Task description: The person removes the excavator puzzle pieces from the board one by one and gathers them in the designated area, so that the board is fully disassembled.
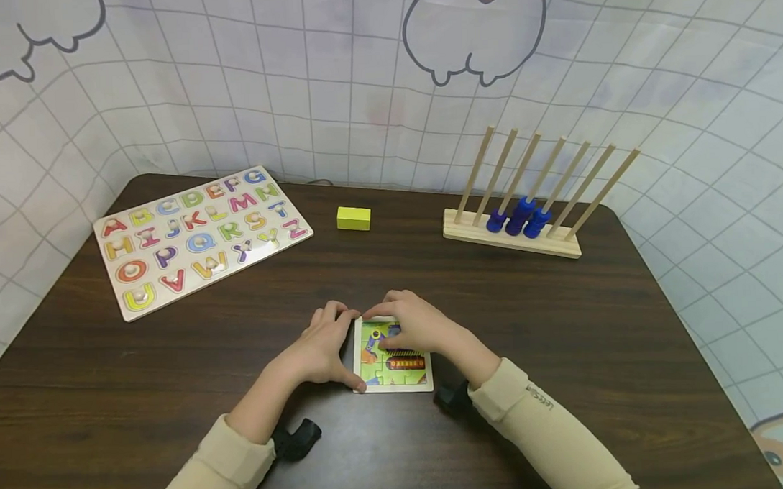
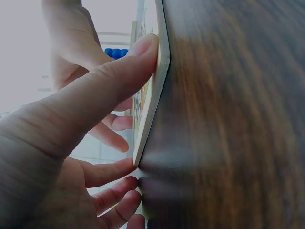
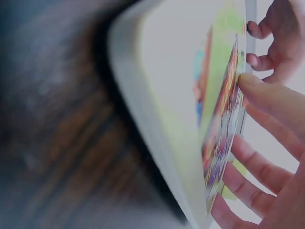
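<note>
A small jigsaw puzzle [image 1: 405,378] in a pale frame lies on the table in front of me, showing a colourful digger on green. My left hand [image 1: 317,351] holds the frame along its left side. Its thumb is on the near left corner and its index fingertip at the far left corner, as the left wrist view also shows. Over the upper right of the picture is my right hand [image 1: 416,323], its thumb touching the picture and its other fingers along the far edge. In the right wrist view the puzzle's picture [image 3: 221,112] appears at a steep angle, with fingertips against it.
A letter board [image 1: 200,240] with knobbed alphabet pieces lies at the back left. A yellow block [image 1: 354,218] sits at the back middle. At the back right stands a wooden peg rack [image 1: 514,241] with blue beads [image 1: 522,216]. Patterned cloth [image 1: 360,94] hangs behind the table.
</note>
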`<state>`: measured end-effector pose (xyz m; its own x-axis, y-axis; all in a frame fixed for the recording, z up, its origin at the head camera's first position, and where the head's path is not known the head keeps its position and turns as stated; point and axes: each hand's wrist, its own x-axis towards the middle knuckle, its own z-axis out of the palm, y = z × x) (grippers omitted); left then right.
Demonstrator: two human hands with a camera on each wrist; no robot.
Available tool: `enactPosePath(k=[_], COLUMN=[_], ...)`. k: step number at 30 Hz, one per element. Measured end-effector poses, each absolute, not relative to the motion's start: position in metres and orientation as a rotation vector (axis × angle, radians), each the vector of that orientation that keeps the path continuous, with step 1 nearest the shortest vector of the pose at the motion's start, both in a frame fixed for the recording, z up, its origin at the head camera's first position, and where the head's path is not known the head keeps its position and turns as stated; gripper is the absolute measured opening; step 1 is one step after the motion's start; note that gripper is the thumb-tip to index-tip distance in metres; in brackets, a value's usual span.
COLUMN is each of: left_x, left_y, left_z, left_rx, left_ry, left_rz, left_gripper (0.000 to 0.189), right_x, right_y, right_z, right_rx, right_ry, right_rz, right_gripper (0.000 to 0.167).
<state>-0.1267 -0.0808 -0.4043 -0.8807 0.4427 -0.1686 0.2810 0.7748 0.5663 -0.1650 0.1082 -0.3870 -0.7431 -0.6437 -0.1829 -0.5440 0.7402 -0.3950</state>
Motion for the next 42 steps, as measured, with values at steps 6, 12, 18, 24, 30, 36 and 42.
enactPosePath(k=[6,12,18,24,30,36,42], left_x=[-0.128,-0.128,-0.129,-0.129,-0.128,-0.128,-0.128], left_y=[-0.080,-0.079,-0.079,-0.079,-0.079,-0.079,-0.078], left_z=[-0.404,-0.402,-0.401,-0.401,-0.401,-0.401,-0.400], left_rx=[0.545,0.538,0.530,0.519,0.516,0.509,0.509], left_ry=[2.674,2.667,2.659,2.655,2.656,2.658,2.653], left_rz=[0.780,0.769,0.760,0.747,0.747,0.744,0.739], left_gripper=[0.104,0.104,0.104,0.103,0.104,0.104,0.104], right_x=[-0.167,-0.169,-0.172,-0.175,-0.178,-0.181,-0.181], right_y=[0.107,0.104,0.100,0.099,0.101,0.100,0.100], right_z=[-0.389,-0.386,-0.382,-0.380,-0.377,-0.374,-0.374], right_rx=[-0.918,-0.900,-0.910,-0.915,-0.943,-0.957,-0.943], right_ry=[2.602,2.573,2.543,2.508,2.463,2.442,2.441], right_rz=[-0.515,-0.490,-0.432,-0.406,-0.394,-0.351,-0.349], right_gripper=[0.039,0.035,0.039,0.041,0.047,0.058,0.058])
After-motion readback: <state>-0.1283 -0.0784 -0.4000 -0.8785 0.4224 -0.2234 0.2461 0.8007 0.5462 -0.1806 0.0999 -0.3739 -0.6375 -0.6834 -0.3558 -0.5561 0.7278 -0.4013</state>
